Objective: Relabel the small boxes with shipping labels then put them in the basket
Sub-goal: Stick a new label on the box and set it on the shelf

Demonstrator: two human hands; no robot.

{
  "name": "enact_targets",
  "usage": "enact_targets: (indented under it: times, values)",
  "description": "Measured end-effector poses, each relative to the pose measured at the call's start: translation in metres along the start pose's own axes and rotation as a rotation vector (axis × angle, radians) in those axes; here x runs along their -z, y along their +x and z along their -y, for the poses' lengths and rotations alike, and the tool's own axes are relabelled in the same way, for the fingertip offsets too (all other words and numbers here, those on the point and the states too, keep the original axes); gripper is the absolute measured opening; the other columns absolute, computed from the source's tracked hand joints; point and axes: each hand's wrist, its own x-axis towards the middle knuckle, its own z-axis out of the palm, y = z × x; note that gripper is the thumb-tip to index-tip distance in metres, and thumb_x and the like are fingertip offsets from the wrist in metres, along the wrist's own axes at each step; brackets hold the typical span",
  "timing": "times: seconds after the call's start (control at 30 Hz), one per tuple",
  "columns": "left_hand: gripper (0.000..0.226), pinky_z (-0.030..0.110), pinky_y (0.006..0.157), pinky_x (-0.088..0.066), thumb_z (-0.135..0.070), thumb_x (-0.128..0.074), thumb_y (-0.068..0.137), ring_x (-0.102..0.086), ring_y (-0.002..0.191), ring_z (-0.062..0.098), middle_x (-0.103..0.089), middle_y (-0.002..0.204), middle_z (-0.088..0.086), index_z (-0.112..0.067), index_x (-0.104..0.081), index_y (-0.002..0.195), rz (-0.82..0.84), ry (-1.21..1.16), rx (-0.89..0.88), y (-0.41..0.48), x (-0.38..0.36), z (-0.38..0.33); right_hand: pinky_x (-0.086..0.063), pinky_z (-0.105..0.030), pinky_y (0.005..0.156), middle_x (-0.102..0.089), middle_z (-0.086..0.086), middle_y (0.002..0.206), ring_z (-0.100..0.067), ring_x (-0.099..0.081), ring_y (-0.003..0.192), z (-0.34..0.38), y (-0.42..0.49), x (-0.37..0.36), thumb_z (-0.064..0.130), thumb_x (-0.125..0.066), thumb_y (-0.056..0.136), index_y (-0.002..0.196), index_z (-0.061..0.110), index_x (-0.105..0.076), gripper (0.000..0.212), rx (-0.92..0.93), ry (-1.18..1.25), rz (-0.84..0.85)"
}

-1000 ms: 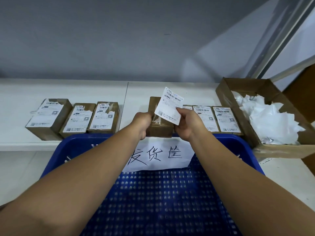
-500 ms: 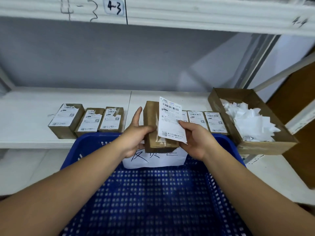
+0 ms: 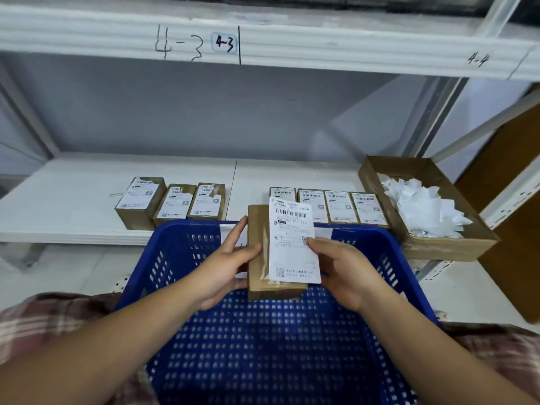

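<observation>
Box (image 3: 258,260) pulled closer over basket (image 3: 187,227), L hand (image 3: 224,268) grip round it, R hand (image 3: 345,270) grip pinching label (image 3: 292,244) now against box

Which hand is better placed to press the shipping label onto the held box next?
Right. The right hand pinches the shipping label over the small box; the left hand grips the box's left side, steadying it above the blue basket.
</observation>
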Motion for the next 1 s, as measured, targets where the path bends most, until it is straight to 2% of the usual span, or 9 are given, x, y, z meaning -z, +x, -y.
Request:
enact_targets:
  times: [0.13,0.3,0.4,0.5,0.6,0.73,0.83,1.0]
  values:
    - [0.062,0.043,0.084,-0.053,-0.017,-0.052,0.095,-0.063,0.106,0.021,-0.069,0.115,0.000,-0.050,-0.028,0.141,-0.025,-0.050,0.010,0.006,-0.003,0.008,-0.054,-0.031,0.082,-0.076,-0.007,0.100,-0.018,-0.072,0.090,-0.010,0.001,-0.002,0.010,-0.054,0.096,0.100,0.005,-0.072,0.019,-0.006,-0.009,-0.003]
    - [0.076,0.041,0.076,-0.056,-0.003,-0.054,0.092,-0.063,0.107,0.022,-0.064,0.120,0.007,-0.059,-0.023,0.134,-0.009,-0.067,0.015,0.011,-0.006,0.014,-0.052,-0.036,0.088,-0.075,-0.009,0.101,-0.023,-0.071,0.095,-0.018,0.010,0.003,0.010,-0.055,0.096,0.102,0.002,-0.071,0.020,0.004,-0.035,-0.014]
    - [0.077,0.039,0.075,-0.056,-0.002,-0.053,0.092,-0.064,0.107,0.021,-0.066,0.119,0.004,-0.059,-0.025,0.135,0.006,-0.048,0.018,0.015,-0.006,0.018,-0.056,-0.028,0.073,-0.075,-0.010,0.104,-0.023,-0.072,0.092,-0.021,0.013,0.005,0.011,-0.056,0.095,0.107,0.000,-0.070,0.022,0.001,-0.042,0.000]
    - [0.078,0.043,0.085,-0.054,-0.001,-0.053,0.092,-0.062,0.111,0.021,-0.066,0.121,0.001,-0.056,-0.024,0.140,0.017,-0.051,0.015,0.018,-0.006,0.020,-0.054,-0.023,0.065,-0.075,-0.011,0.103,-0.021,-0.072,0.089,-0.023,0.016,0.006,0.011,-0.057,0.095,0.105,0.000,-0.071,0.020,0.001,-0.057,-0.024]
    - [0.073,0.043,0.089,-0.051,-0.004,-0.051,0.093,-0.061,0.112,0.019,-0.065,0.123,-0.003,-0.055,-0.027,0.139,0.018,-0.086,0.006,0.019,-0.007,0.021,-0.052,-0.029,0.075,-0.075,-0.010,0.101,-0.023,-0.071,0.093,-0.024,0.018,0.008,0.012,-0.059,0.094,0.101,0.002,-0.072,0.018,0.027,-0.102,-0.035]
    - [0.056,0.034,0.077,-0.050,-0.014,-0.043,0.099,-0.060,0.110,0.011,-0.066,0.121,-0.010,-0.057,-0.031,0.133,0.003,-0.170,-0.004,0.018,-0.009,0.023,-0.049,-0.037,0.093,-0.076,-0.007,0.099,-0.023,-0.071,0.096,-0.026,0.016,0.006,0.013,-0.061,0.093,0.096,0.004,-0.074,0.016,0.066,-0.152,-0.043]
    - [0.046,0.033,0.076,-0.048,-0.019,-0.039,0.100,-0.059,0.106,0.006,-0.069,0.109,-0.019,-0.058,-0.037,0.125,0.004,-0.198,-0.008,0.018,-0.010,0.025,-0.050,-0.038,0.095,-0.076,-0.006,0.098,-0.021,-0.072,0.094,-0.027,0.014,0.004,0.012,-0.060,0.093,0.095,0.004,-0.074,0.016,0.078,-0.153,-0.048]
    - [0.046,0.037,0.082,-0.049,-0.019,-0.038,0.101,-0.056,0.114,0.011,-0.064,0.122,-0.012,-0.056,-0.036,0.128,0.012,-0.176,-0.002,0.014,-0.011,0.026,-0.052,-0.038,0.095,-0.077,-0.005,0.095,-0.020,-0.073,0.091,-0.028,0.010,0.002,0.011,-0.060,0.094,0.090,0.006,-0.075,0.017,0.092,-0.185,-0.063]
